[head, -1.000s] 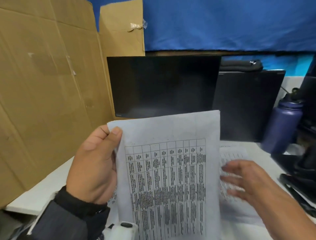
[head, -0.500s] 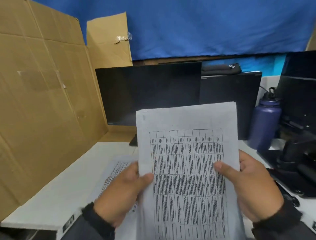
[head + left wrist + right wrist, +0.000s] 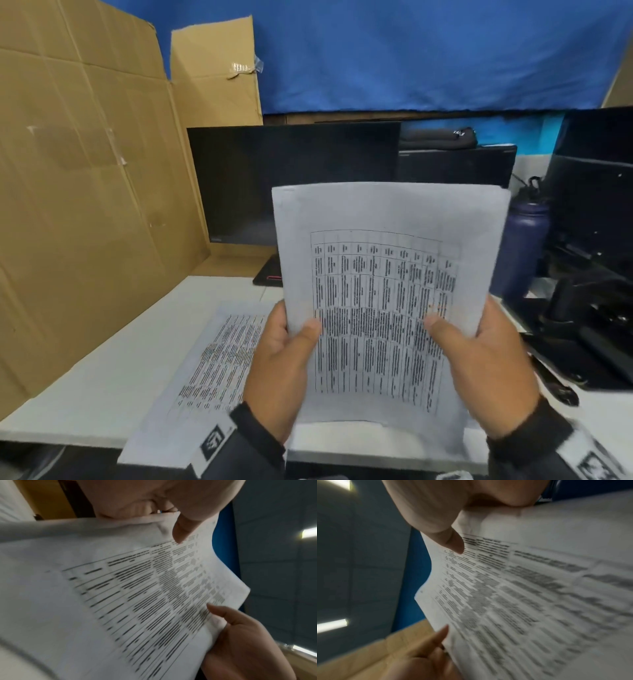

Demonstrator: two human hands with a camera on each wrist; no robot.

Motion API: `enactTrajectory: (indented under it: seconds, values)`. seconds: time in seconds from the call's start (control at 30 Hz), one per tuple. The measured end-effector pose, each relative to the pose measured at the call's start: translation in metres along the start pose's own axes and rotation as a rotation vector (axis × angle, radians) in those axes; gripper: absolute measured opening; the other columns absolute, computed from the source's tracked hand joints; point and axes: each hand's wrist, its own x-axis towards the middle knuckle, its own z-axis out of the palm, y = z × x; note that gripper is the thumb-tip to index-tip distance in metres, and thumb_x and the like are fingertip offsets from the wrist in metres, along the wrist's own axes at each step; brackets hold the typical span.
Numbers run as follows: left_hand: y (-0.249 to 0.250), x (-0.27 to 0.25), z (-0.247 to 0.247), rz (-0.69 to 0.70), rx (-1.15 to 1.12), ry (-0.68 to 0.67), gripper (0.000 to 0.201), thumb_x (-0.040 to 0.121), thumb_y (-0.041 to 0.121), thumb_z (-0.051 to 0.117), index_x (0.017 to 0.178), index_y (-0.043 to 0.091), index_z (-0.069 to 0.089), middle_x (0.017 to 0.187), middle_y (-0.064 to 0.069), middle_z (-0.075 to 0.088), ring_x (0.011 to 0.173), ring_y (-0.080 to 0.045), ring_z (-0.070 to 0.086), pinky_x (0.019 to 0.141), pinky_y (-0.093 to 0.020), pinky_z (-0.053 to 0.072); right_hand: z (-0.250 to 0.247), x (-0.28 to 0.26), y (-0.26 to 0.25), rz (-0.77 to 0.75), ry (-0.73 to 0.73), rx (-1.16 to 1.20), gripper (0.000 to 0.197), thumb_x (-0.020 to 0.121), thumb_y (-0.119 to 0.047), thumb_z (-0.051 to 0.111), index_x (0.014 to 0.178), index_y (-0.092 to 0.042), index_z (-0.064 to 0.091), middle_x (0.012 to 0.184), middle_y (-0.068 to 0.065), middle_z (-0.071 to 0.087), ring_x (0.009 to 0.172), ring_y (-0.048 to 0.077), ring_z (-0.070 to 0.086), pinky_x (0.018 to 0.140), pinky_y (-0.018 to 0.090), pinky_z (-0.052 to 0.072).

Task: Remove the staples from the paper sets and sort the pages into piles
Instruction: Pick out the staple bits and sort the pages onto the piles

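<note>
A paper set (image 3: 383, 274) printed with a table stands upright in front of me, above the white desk (image 3: 113, 370). My left hand (image 3: 284, 356) grips its left edge, thumb on the printed face. My right hand (image 3: 479, 359) grips the right edge the same way. The left wrist view shows the sheet (image 3: 120, 588) under my left thumb (image 3: 181, 531), with the right hand (image 3: 240, 635) at the far edge. In the right wrist view the paper (image 3: 522, 588) is blurred. No staple shows. A second printed page (image 3: 219, 356) lies flat on the desk at the left.
Cardboard panels (image 3: 78, 205) wall off the left side. Two dark monitors (image 3: 294, 181) stand at the back of the desk. A dark blue bottle (image 3: 524, 246) and black equipment (image 3: 589, 274) crowd the right side.
The right hand came off the desk and took the paper's right edge. The left hand slid from the top corner down to mid-edge. The set moved right and uncovered the flat page.
</note>
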Motion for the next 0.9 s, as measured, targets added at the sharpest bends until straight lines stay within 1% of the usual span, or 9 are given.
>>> enactTrajectory:
  seconds: [0.13,0.2,0.3,0.4,0.47,0.57,0.73,0.8,0.9]
  values:
    - [-0.022,-0.003,-0.003,-0.094,0.052,0.021,0.032,0.102,0.025,0.055,0.103,0.052,0.071,0.112,0.007,0.075,0.115,-0.020,0.067,0.106,-0.051,0.049,0.009,-0.003,0.022,0.019,-0.029,-0.018,0.035,0.091,-0.002,0.057,0.108,-0.033,0.059,0.104,-0.018,0.071,0.094,0.000,0.067,0.085,0.035,0.053]
    - [-0.019,-0.003,-0.004,-0.061,0.116,0.038,0.037,0.105,0.024,0.050,0.101,0.055,0.070,0.108,0.009,0.076,0.111,-0.018,0.069,0.103,-0.050,0.052,0.010,-0.002,0.024,0.014,-0.011,-0.005,0.035,0.094,-0.001,0.053,0.108,-0.032,0.060,0.104,-0.018,0.072,0.096,0.000,0.066,0.088,0.036,0.053]
    - [-0.001,0.003,-0.003,0.065,0.108,0.045,0.037,0.107,0.021,0.046,0.108,0.048,0.071,0.112,0.017,0.076,0.111,-0.008,0.069,0.104,-0.046,0.051,0.009,0.008,0.010,-0.099,0.034,0.003,0.032,0.096,-0.004,0.053,0.116,-0.027,0.060,0.107,-0.017,0.071,0.101,-0.003,0.065,0.085,0.023,0.052]
    - [0.007,0.016,0.002,0.117,0.034,0.042,0.036,0.106,0.016,0.047,0.116,0.041,0.071,0.117,0.012,0.076,0.115,-0.013,0.069,0.103,-0.048,0.052,0.005,0.027,0.000,-0.172,0.063,-0.003,0.031,0.094,-0.003,0.055,0.116,-0.023,0.060,0.107,-0.016,0.070,0.099,-0.004,0.065,0.077,0.010,0.049]
    - [0.005,0.019,0.007,0.120,0.014,0.044,0.035,0.105,0.011,0.048,0.118,0.035,0.069,0.113,0.015,0.077,0.110,-0.008,0.070,0.096,-0.037,0.053,0.006,0.035,0.006,-0.146,0.050,-0.009,0.032,0.092,-0.003,0.057,0.116,-0.024,0.060,0.105,-0.016,0.070,0.097,-0.004,0.065,0.076,0.010,0.050]
    - [-0.013,0.012,0.013,0.011,0.099,0.009,0.030,0.104,0.014,0.051,0.112,0.038,0.065,0.104,0.016,0.076,0.101,-0.007,0.070,0.081,-0.025,0.051,0.010,0.030,0.030,-0.032,0.004,-0.018,0.034,0.092,-0.001,0.057,0.116,-0.024,0.060,0.105,-0.016,0.071,0.095,-0.006,0.065,0.078,0.017,0.049]
    - [-0.044,0.008,0.014,-0.172,0.154,0.059,0.008,0.099,0.032,0.059,0.103,0.029,0.065,0.112,-0.017,0.068,0.106,-0.031,0.065,0.097,-0.047,0.054,0.018,0.013,0.057,0.100,-0.035,0.004,0.021,0.099,-0.007,0.050,0.105,-0.026,0.055,0.102,-0.011,0.069,0.091,-0.007,0.062,0.078,0.023,0.044]
    - [-0.047,0.011,0.014,-0.181,0.168,0.079,0.011,0.098,0.036,0.060,0.101,0.026,0.065,0.101,-0.018,0.065,0.098,-0.032,0.065,0.093,-0.046,0.054,0.019,0.010,0.060,0.087,-0.014,-0.002,0.019,0.100,-0.010,0.049,0.103,-0.027,0.055,0.098,-0.013,0.071,0.088,-0.007,0.062,0.077,0.024,0.045]
    - [-0.050,0.014,0.010,-0.188,0.139,0.100,0.012,0.098,0.032,0.064,0.097,0.021,0.068,0.085,-0.004,0.063,0.084,-0.024,0.063,0.087,-0.044,0.056,0.020,0.010,0.061,0.088,0.026,0.013,0.017,0.102,-0.013,0.048,0.102,-0.027,0.057,0.098,-0.022,0.070,0.088,-0.006,0.064,0.078,0.025,0.045]
